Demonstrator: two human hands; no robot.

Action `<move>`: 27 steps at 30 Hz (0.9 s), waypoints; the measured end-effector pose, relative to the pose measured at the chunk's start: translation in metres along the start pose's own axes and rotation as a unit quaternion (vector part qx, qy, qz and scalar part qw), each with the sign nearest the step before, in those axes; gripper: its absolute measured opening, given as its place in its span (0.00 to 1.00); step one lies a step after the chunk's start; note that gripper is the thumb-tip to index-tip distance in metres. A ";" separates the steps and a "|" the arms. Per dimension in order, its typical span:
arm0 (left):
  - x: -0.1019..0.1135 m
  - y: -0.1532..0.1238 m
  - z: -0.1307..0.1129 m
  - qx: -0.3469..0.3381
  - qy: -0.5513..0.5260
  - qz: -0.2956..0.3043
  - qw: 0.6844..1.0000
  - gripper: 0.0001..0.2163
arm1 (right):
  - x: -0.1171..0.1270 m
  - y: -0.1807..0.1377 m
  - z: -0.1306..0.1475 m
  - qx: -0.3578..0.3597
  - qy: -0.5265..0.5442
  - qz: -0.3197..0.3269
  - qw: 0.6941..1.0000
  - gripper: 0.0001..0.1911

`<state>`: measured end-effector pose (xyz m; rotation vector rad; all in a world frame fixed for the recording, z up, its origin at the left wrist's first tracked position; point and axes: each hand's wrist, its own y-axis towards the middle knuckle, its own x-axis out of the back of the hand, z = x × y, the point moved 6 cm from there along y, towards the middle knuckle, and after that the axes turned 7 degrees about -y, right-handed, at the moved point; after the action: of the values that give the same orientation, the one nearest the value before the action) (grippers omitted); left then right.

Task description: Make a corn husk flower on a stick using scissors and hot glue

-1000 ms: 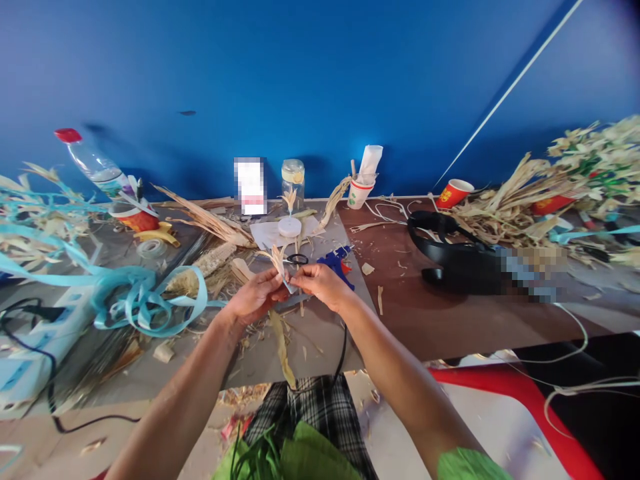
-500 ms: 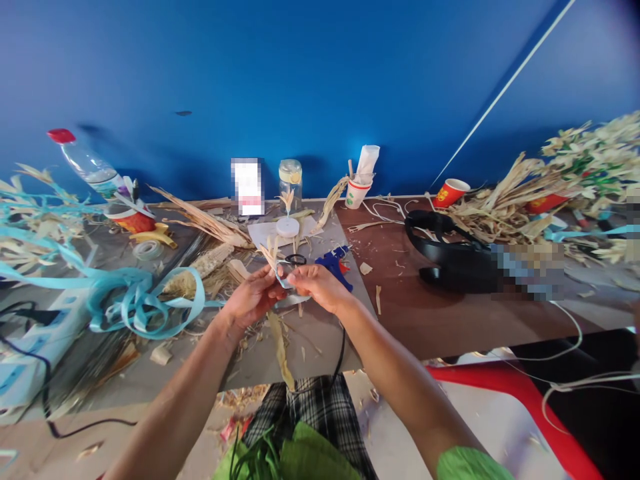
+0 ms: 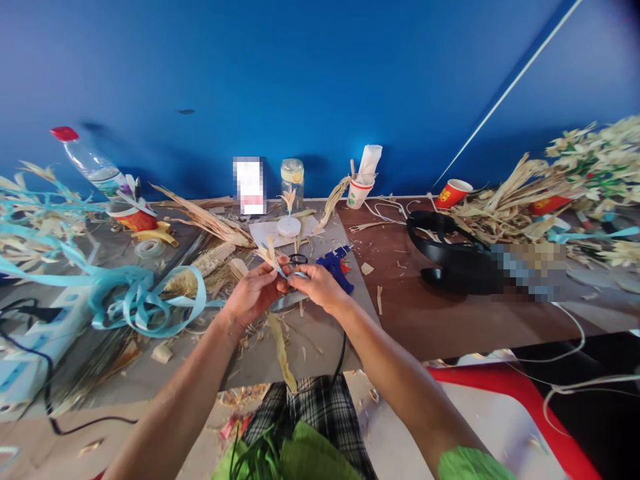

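Observation:
Between thumb and fingers, my left hand pinches a small flower of pale dried husk, its petals pointing up and to the left. My right hand is closed on a light blue ribbon at the flower's base; the fingers of both hands almost meet there. Beyond them stands a white round base with another husk flower above it. Black-handled scissors lie just behind my fingers, partly hidden. To the right of my right hand is a blue glue gun.
A heap of blue ribbon and a corn cob lie left. A tilted bottle and a jar stand near the wall. Paper cups, a black headset-like object and dried husks are at right.
My right fingers have shifted slightly along the blue ribbon at the flower's base, and the flower leans a little more left. Both hands stay close together over the same spot.

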<state>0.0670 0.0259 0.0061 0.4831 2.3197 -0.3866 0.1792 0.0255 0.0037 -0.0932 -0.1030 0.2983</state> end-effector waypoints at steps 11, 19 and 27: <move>0.001 0.000 -0.005 -0.036 -0.002 -0.029 0.999 0.15 | 0.022 0.000 0.004 0.057 -0.143 -0.162 0.975 0.11; 0.014 0.002 -0.007 -0.093 0.086 -0.106 0.986 0.12 | 0.006 -0.005 0.014 0.090 -0.265 -0.152 0.948 0.07; 0.007 0.001 -0.008 -0.060 0.050 -0.063 0.995 0.12 | -0.005 0.002 -0.004 0.018 0.077 0.030 0.996 0.14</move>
<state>0.0583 0.0319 0.0061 0.3054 2.4606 -0.2872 0.1741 0.0250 -0.0009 -0.0832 0.0589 0.3508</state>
